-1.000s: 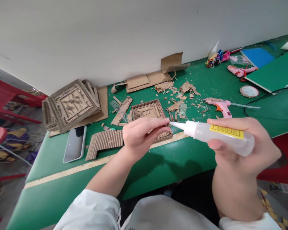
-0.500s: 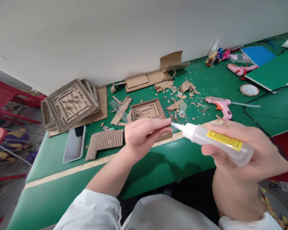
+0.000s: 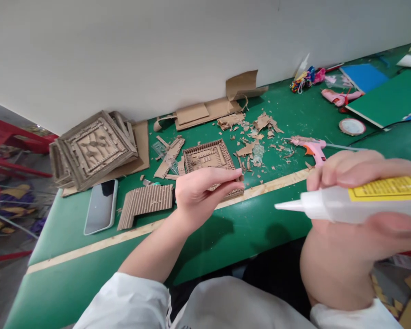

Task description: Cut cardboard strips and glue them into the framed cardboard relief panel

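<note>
My right hand (image 3: 359,237) is wrapped around a clear glue bottle (image 3: 339,205) with a white nozzle and a yellow label. The nozzle points left, apart from my left hand. Thumb and fingers of my left hand (image 3: 205,189) are pinched together at the tips; whatever lies between them is too small to make out. Just behind that hand, and partly covered by it, a square corrugated cardboard frame (image 3: 208,153) with stepped inner strips lies on the green table (image 3: 256,219). To its left is an L-shaped piece of corrugated cardboard (image 3: 145,201).
Stacked cardboard frames (image 3: 97,148) and a phone (image 3: 101,205) are at the left. Torn cardboard scraps (image 3: 263,123) litter the middle. At the right are a pink glue gun (image 3: 310,148), a tape roll (image 3: 352,126) and a green board (image 3: 390,100). A wall (image 3: 178,55) stands behind.
My right hand has drawn the glue bottle to the right and levelled it, so its nozzle has left my left fingertips. My left hand keeps its pinch in nearly the same place.
</note>
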`<state>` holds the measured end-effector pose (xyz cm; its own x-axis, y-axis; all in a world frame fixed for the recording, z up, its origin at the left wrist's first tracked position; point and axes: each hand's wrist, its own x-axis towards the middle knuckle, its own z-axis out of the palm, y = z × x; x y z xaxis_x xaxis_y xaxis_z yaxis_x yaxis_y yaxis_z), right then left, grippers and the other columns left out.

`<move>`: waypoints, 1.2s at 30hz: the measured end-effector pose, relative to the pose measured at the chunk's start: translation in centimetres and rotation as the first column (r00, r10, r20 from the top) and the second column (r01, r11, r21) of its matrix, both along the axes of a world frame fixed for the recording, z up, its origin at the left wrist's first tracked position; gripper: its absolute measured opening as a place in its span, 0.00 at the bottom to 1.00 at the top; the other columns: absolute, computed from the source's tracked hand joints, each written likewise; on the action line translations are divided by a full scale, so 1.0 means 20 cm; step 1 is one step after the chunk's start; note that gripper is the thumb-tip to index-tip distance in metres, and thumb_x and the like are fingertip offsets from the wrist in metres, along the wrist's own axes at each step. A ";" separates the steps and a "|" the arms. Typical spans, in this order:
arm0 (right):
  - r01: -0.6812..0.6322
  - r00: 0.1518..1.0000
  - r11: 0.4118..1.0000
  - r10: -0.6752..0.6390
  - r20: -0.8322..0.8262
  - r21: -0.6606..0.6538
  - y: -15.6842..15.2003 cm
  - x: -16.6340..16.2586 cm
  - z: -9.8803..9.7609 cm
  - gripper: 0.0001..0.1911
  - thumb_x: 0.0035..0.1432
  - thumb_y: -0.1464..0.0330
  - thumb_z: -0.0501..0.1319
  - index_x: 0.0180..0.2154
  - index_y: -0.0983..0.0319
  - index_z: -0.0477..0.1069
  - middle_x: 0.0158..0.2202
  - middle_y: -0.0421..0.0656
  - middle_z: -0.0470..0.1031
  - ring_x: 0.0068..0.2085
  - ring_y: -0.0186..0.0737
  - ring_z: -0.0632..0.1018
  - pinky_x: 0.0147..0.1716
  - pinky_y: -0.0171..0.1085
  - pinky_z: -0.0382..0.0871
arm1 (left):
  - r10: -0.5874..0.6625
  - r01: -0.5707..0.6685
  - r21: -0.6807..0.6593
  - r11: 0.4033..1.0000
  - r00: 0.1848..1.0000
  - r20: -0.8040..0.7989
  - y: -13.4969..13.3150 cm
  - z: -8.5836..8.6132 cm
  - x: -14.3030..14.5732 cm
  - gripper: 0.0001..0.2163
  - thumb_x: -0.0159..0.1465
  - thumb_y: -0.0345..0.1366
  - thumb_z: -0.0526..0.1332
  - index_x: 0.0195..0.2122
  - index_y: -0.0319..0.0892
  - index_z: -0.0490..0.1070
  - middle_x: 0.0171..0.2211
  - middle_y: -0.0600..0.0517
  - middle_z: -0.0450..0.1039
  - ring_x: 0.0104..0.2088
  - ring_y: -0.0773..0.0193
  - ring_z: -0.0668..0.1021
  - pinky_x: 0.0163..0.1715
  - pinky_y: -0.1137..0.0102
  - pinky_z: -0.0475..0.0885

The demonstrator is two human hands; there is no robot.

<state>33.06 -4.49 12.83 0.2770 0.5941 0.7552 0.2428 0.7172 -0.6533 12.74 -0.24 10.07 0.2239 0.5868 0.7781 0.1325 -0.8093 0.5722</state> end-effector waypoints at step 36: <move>0.257 0.966 0.965 -0.255 -0.034 0.055 0.01 -0.16 -0.04 0.22 0.59 0.51 0.54 0.24 0.61 0.69 0.21 0.39 0.67 0.25 0.30 0.71 0.25 0.34 0.64 | -0.127 0.115 -0.066 0.991 0.962 -0.240 -0.07 0.04 0.06 0.09 0.54 0.30 0.69 0.37 0.42 0.77 0.31 0.54 0.81 0.28 0.69 0.81 0.32 0.81 0.77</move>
<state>29.81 -4.31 11.99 0.4340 0.4557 0.7772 0.4066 0.6707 -0.6204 13.96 -1.58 10.97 0.4745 0.5815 0.6609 0.1758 -0.7982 0.5762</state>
